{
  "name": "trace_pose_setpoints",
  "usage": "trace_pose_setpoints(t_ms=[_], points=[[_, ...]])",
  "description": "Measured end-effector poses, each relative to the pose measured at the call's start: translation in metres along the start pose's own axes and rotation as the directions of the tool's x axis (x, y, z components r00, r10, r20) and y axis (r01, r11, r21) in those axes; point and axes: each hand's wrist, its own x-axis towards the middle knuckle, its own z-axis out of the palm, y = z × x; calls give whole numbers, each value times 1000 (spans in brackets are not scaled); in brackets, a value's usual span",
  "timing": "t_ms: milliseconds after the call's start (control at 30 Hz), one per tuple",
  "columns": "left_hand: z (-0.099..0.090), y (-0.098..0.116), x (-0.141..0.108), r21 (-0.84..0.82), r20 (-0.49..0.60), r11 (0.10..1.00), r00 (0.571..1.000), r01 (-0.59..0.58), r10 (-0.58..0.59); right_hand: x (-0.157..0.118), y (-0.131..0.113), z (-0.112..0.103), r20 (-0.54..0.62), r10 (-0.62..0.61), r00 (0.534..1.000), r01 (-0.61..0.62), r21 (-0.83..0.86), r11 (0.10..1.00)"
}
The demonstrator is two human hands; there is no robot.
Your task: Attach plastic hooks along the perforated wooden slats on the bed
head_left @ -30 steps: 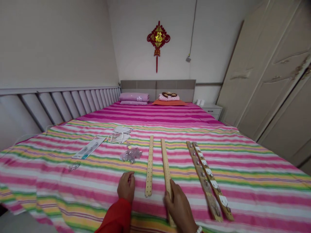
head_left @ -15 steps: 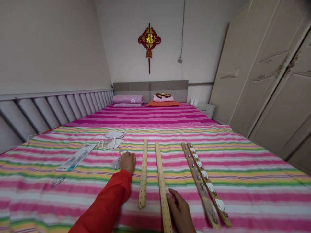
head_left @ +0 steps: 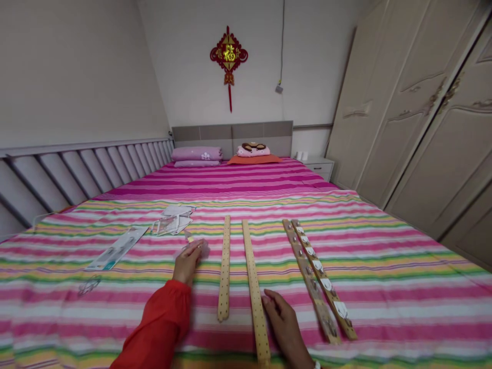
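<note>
My left hand (head_left: 187, 261), in a red sleeve, is on the striped bedspread left of the wooden strips. Its fingers pinch a small clear plastic piece (head_left: 205, 249). My right hand (head_left: 283, 320) rests beside the right bare strip (head_left: 254, 292), its fingertips at the strip's edge, thumb and fingers a little apart. A shorter strip with holes (head_left: 225, 271) lies to the left of that one. Further right lie two strips side by side, one carrying metal hooks (head_left: 311, 279), the other white hooks (head_left: 326, 282).
White packets (head_left: 172, 219) and a long clear hook package (head_left: 117, 249) lie on the left of the bed, with a tangle of thin wire (head_left: 89, 285) nearer. Pillows (head_left: 198, 154) sit by the headboard. A railing (head_left: 88, 169) runs along the left.
My left hand has drawn back left and turned, and the clear plastic now shows at its fingertips. My right hand stays by the strip. The view has shifted slightly.
</note>
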Motion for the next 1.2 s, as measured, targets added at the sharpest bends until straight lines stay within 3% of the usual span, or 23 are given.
trace_pose_setpoints(t_ms=[67, 133, 333, 433, 533, 633, 733, 1000, 1200], points=[[-1, 5, -24, -236, 83, 953, 981, 189, -174, 1, -1, -1, -9, 16, 1000, -16, 25, 1000], [1, 9, -49, -359, 143, 892, 961, 274, -237, 1, -5, -1, -17, 20, 1000, -19, 63, 998], [16, -1, -109, -354, 307, 860, 914, 367, -264, -16, -38, 6, 99, 25, 995, -49, 248, 968], [25, -11, -130, -237, 308, 925, 926, 297, -219, -26, -52, 12, 202, 70, 977, -135, 329, 935], [31, -14, -148, -111, 294, 991, 955, 73, -37, -34, -58, 15, 268, 109, 957, -216, 414, 884], [33, -14, -163, -27, 338, 984, 925, -175, 174, -42, -60, 15, 306, 123, 944, -265, 485, 833], [33, -15, -174, 22, 359, 953, 892, -303, 275, -48, -62, 11, 330, 119, 936, -290, 535, 794], [38, -18, -187, -19, 376, 987, 914, -158, 153, -54, -55, 2, 352, 139, 926, -337, 601, 725], [38, -15, -184, 47, 288, 991, 952, -125, 107, -54, -44, 0, 277, 163, 947, -291, 522, 802]])
